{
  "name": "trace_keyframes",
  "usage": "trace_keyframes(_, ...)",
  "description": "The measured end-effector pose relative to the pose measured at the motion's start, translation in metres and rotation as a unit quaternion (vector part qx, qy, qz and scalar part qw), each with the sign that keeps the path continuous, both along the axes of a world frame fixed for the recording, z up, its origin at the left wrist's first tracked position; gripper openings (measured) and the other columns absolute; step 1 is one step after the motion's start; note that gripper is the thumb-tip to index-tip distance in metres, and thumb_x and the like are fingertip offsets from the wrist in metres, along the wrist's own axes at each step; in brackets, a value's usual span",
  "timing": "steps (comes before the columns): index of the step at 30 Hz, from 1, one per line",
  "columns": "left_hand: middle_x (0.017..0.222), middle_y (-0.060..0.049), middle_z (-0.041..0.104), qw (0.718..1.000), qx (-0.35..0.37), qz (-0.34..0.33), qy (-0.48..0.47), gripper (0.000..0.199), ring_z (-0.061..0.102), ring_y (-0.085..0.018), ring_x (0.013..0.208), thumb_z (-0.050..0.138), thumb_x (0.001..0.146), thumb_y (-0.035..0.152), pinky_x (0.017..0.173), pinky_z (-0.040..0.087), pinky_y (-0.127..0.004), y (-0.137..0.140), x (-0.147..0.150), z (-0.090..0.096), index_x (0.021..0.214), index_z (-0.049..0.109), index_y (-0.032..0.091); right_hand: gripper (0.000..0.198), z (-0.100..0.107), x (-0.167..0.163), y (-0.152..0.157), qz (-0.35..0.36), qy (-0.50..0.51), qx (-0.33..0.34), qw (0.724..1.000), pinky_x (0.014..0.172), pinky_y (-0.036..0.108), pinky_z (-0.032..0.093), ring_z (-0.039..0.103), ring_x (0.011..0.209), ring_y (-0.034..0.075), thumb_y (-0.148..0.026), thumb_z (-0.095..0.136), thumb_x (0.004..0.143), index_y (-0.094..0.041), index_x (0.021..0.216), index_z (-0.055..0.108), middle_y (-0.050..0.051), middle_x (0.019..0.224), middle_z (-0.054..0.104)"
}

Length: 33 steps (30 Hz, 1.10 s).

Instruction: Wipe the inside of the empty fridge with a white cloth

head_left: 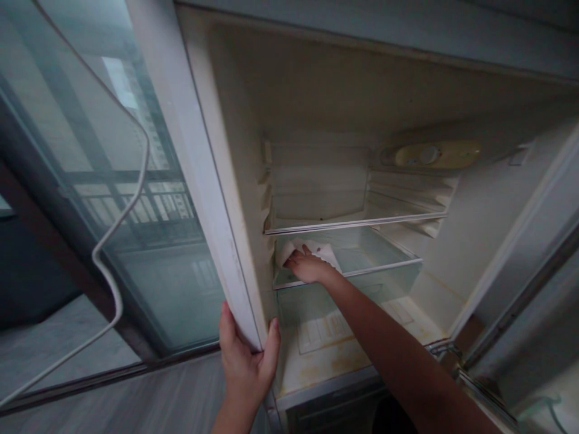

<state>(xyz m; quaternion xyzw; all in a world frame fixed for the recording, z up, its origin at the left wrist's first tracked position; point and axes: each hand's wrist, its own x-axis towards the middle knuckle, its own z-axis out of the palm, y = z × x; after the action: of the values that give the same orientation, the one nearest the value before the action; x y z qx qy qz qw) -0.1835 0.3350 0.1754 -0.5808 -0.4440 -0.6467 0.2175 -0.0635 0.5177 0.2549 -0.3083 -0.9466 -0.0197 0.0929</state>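
Note:
An open, empty fridge (474,229) fills the view. My right hand (307,266) reaches deep inside and presses a white cloth (323,252) onto the lower glass shelf (380,265), near its left end. My left hand (246,358) grips the front edge of the fridge's left side wall (203,181), fingers wrapped around its lower part. Above the cloth sits an upper glass shelf (357,222).
A yellowed control dial housing (434,155) is on the right inner wall. The fridge floor (330,355) is stained. A white cable (117,223) hangs in front of a glass sliding door (90,181) at left. The fridge door (534,271) stands open at right.

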Motion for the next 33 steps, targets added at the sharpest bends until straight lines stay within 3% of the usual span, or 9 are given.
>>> trace_keyframes(5,0.164,-0.016,0.031,1.0,-0.002,0.016,0.004,0.109,0.036,-0.027,0.15,0.08,0.075,0.016,0.125,0.028,-0.039,0.001,-0.002,-0.002,0.161,0.014,0.022,0.048,-0.001,0.009,0.005,-0.059,0.088,-0.071,0.992,0.115,0.061,0.036,0.05,0.138,0.029,-0.015,0.029,0.103,-0.018,0.14,0.059,0.016,0.148,0.053)
trace_keyframes(8,0.161,-0.018,0.036,1.0,-0.019,0.022,-0.008,0.108,0.04,-0.029,0.147,0.08,0.074,0.019,0.124,0.031,-0.043,-0.001,-0.002,0.001,0.161,0.016,0.021,0.05,-0.004,0.013,0.009,-0.103,0.145,-0.106,0.978,0.114,0.069,0.03,0.049,0.139,0.031,-0.021,0.022,0.106,-0.022,0.145,0.054,0.014,0.152,0.049)
trace_keyframes(10,0.157,-0.018,0.04,0.999,-0.031,0.019,-0.018,0.107,0.044,-0.029,0.144,0.08,0.074,0.019,0.123,0.032,-0.044,-0.002,-0.002,0.003,0.161,0.018,0.02,0.049,-0.005,0.012,0.008,-0.093,0.144,-0.107,0.979,0.115,0.068,0.029,0.048,0.14,0.03,-0.023,0.022,0.107,-0.023,0.143,0.056,0.013,0.152,0.05)
trace_keyframes(14,0.159,-0.019,0.039,0.999,-0.033,0.014,-0.034,0.104,0.044,-0.028,0.144,0.08,0.074,0.02,0.123,0.032,-0.044,-0.002,-0.001,0.003,0.16,0.021,0.019,0.038,-0.006,0.006,0.0,0.018,0.094,-0.032,0.995,0.113,0.053,0.041,0.054,0.133,0.028,-0.03,0.037,0.107,-0.018,0.129,0.066,0.016,0.14,0.06)
trace_keyframes(16,0.162,-0.018,0.033,0.999,-0.025,0.015,-0.033,0.107,0.039,-0.029,0.148,0.08,0.073,0.02,0.124,0.029,-0.045,-0.001,-0.002,-0.001,0.161,0.018,0.021,0.035,-0.007,0.003,-0.002,0.077,0.046,0.035,0.995,0.114,0.055,0.037,0.051,0.135,0.031,-0.031,0.044,0.105,-0.016,0.127,0.067,0.018,0.138,0.061)
trace_keyframes(19,0.166,-0.017,0.026,1.0,-0.015,0.017,-0.017,0.112,0.032,-0.028,0.152,0.081,0.073,0.017,0.126,0.025,-0.044,0.0,-0.002,-0.005,0.162,0.013,0.023,0.036,-0.008,0.003,-0.002,0.101,-0.014,0.093,0.99,0.117,0.062,0.031,0.044,0.141,0.033,-0.024,0.042,0.105,-0.012,0.131,0.064,0.02,0.14,0.058)
trace_keyframes(23,0.166,-0.015,0.026,1.0,-0.007,0.01,-0.005,0.111,0.031,-0.026,0.153,0.08,0.073,0.013,0.126,0.024,-0.041,0.0,-0.001,-0.003,0.162,0.013,0.024,0.035,-0.008,0.003,-0.002,0.092,-0.018,0.088,0.992,0.116,0.06,0.032,0.045,0.14,0.031,-0.02,0.042,0.104,-0.012,0.128,0.065,0.02,0.137,0.06)
trace_keyframes(30,0.164,-0.017,0.031,1.0,-0.018,0.009,-0.011,0.109,0.036,-0.027,0.15,0.079,0.075,0.014,0.124,0.029,-0.04,-0.001,-0.001,-0.001,0.162,0.014,0.023,0.036,-0.009,0.002,-0.004,0.063,0.071,0.036,0.995,0.115,0.056,0.036,0.051,0.134,0.029,-0.034,0.046,0.105,-0.018,0.13,0.065,0.018,0.139,0.059)
trace_keyframes(33,0.163,-0.018,0.032,0.999,-0.023,0.02,-0.015,0.108,0.038,-0.029,0.149,0.08,0.075,0.016,0.124,0.03,-0.043,-0.002,-0.001,-0.001,0.161,0.015,0.022,0.033,-0.011,0.002,-0.002,0.084,0.054,0.055,0.993,0.115,0.06,0.034,0.049,0.135,0.031,-0.032,0.047,0.104,-0.019,0.126,0.067,0.018,0.14,0.059)
